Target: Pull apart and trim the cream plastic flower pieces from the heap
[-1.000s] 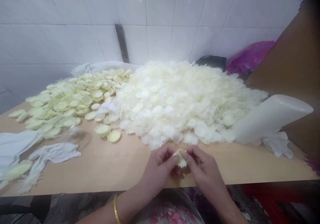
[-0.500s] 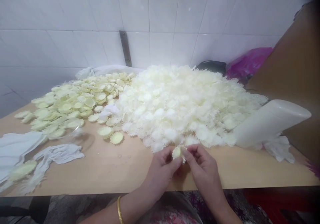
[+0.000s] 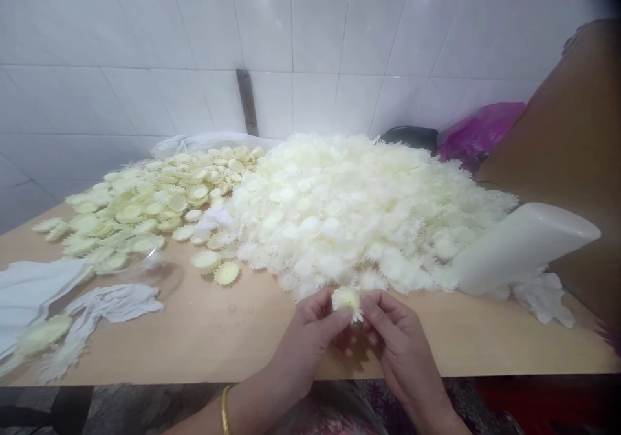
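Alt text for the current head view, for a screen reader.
A person's left hand pinches a pale, petal-edged piece above a table, the right hand at the piece's edge. Behind them is a large whitish heap of similar pieces, with a yellower pile to its left and a tilted white container to its right.

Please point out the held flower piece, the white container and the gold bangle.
Held flower piece (image 3: 345, 298): head view, upper face.
White container (image 3: 526, 248): head view, middle of side.
Gold bangle (image 3: 224, 410): head view, outer band.

Pale cream flower piece (image 3: 345, 298) — toothed petal rim, face visible — pinched between left hand (image 3: 310, 331) and right hand (image 3: 402, 334).
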`<state>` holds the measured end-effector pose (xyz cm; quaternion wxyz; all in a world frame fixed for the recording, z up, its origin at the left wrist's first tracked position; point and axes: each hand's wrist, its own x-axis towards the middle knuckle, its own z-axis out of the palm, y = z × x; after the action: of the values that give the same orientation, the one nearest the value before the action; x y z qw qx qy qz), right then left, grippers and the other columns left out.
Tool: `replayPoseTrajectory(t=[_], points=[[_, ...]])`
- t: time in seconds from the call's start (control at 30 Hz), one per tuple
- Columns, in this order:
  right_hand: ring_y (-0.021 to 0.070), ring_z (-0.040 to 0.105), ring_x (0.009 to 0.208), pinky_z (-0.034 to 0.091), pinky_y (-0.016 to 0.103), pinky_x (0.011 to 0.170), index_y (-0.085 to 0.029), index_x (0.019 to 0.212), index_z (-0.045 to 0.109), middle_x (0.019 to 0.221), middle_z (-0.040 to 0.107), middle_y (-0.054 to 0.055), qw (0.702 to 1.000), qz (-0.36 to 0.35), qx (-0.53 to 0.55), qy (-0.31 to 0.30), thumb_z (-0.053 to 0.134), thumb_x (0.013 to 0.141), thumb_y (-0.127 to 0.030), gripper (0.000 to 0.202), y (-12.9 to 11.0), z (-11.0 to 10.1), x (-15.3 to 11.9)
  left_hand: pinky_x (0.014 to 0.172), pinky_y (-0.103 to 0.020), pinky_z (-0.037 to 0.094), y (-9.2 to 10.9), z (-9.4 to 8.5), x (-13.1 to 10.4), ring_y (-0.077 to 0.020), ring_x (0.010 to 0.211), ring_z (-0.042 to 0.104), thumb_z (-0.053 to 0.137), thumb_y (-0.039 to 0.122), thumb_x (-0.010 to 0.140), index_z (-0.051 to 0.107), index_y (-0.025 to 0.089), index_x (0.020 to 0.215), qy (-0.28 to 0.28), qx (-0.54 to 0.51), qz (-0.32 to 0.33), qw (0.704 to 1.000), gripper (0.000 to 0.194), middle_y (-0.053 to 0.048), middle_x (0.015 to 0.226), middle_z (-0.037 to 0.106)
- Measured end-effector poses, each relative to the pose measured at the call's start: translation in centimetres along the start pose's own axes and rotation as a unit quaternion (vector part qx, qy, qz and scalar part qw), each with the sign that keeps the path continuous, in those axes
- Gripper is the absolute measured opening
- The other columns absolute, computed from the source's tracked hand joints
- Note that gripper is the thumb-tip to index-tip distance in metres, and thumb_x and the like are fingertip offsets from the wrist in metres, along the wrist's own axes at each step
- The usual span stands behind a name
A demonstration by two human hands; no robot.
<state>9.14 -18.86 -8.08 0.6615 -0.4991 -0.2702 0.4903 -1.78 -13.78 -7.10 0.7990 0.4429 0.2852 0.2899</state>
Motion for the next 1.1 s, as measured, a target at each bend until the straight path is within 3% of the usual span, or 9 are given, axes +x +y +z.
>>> replayPoseTrajectory(t=[0.27, 0.43, 0.6, 0.7, 0.9, 1.0, 1.1], points=[[0.0074, 0.033, 0.046, 0.028, 0.019, 0.043, -0.016, 0.062, 0.048, 0.050, 0.042, -0.004, 0.988, -0.046, -0.144, -0.019, 0.052, 0.078, -0.043, 0.032, 0.8, -0.1, 0.1, 0.050, -0.019, 0.034, -0.7, -0.4, 0.5, -0.0052, 0.046, 0.042, 0.060, 0.032, 0.072, 0.051, 0.014, 0.064, 0.087, 0.002, 0.028, 0.996, 0.022, 0.003, 0.052, 0.048], [0.0086, 0.038, 0.046, 0.033, 0.019, 0.043, -0.017, 0.065, 0.048, 0.051, 0.045, -0.003, 0.977, -0.055, -0.205, -0.023, 0.049, 0.079, -0.043, 0.030, 0.7, 0.1, 0.1, 0.041, -0.018, 0.028, -0.9, -0.2, 0.8, -0.0052, 0.039, 0.038, 0.065, 0.033, 0.066, 0.041, 0.017, 0.058, 0.096, -0.035, 0.015, 0.995, 0.030, 0.007, 0.044, 0.041], [0.0135, 0.050, 0.063, 0.042, 0.022, 0.057, -0.018, 0.078, 0.051, 0.068, 0.053, 0.001, 0.935, -0.181, -0.300, 0.051, 0.051, 0.078, -0.034, 0.016, 0.6, 0.3, -0.4, 0.039, -0.018, 0.025, -0.8, -0.2, 1.0, -0.0039, 0.037, 0.034, 0.068, 0.033, 0.062, 0.035, 0.017, 0.053, 0.110, -0.033, 0.020, 0.993, 0.038, 0.008, 0.042, 0.038], [0.0142, 0.052, 0.065, 0.043, 0.022, 0.058, -0.018, 0.075, 0.053, 0.068, 0.056, 0.001, 0.928, -0.192, -0.319, -0.002, 0.047, 0.081, -0.031, 0.015, 0.2, 0.2, -0.6, 0.040, -0.017, 0.026, -0.6, -0.3, 1.0, -0.0035, 0.037, 0.034, 0.069, 0.031, 0.061, 0.033, 0.017, 0.052, 0.110, -0.038, 0.021, 0.993, 0.040, 0.008, 0.041, 0.039], [0.0154, 0.057, 0.070, 0.045, 0.024, 0.065, -0.017, 0.080, 0.054, 0.072, 0.061, 0.002, 0.955, -0.107, -0.242, -0.131, 0.045, 0.083, -0.032, 0.017, -1.1, 0.0, -0.3, 0.039, -0.018, 0.028, -0.7, -0.3, 1.0, -0.0053, 0.037, 0.039, 0.069, 0.031, 0.062, 0.035, 0.017, 0.052, 0.090, -0.046, 0.008, 0.995, 0.038, 0.006, 0.042, 0.044], [0.0152, 0.056, 0.066, 0.044, 0.024, 0.061, -0.018, 0.080, 0.052, 0.067, 0.059, 0.002, 0.954, -0.096, -0.254, -0.124, 0.047, 0.082, -0.034, 0.017, -1.5, 0.0, -0.2, 0.043, -0.019, 0.034, -0.3, -0.4, 1.1, -0.0066, 0.041, 0.044, 0.067, 0.034, 0.064, 0.043, 0.015, 0.056, 0.066, -0.037, 0.001, 0.997, 0.031, 0.003, 0.048, 0.050], [0.0140, 0.053, 0.061, 0.041, 0.023, 0.056, -0.018, 0.071, 0.050, 0.063, 0.056, 0.000, 0.930, -0.137, -0.328, -0.090, 0.048, 0.080, -0.031, 0.016, -2.0, 0.2, 0.3, 0.052, -0.022, 0.041, 1.3, -0.6, 1.2, -0.0079, 0.048, 0.049, 0.061, 0.040, 0.069, 0.050, 0.013, 0.059, 0.027, 0.013, 0.010, 0.999, 0.031, 0.001, 0.055, 0.053]])
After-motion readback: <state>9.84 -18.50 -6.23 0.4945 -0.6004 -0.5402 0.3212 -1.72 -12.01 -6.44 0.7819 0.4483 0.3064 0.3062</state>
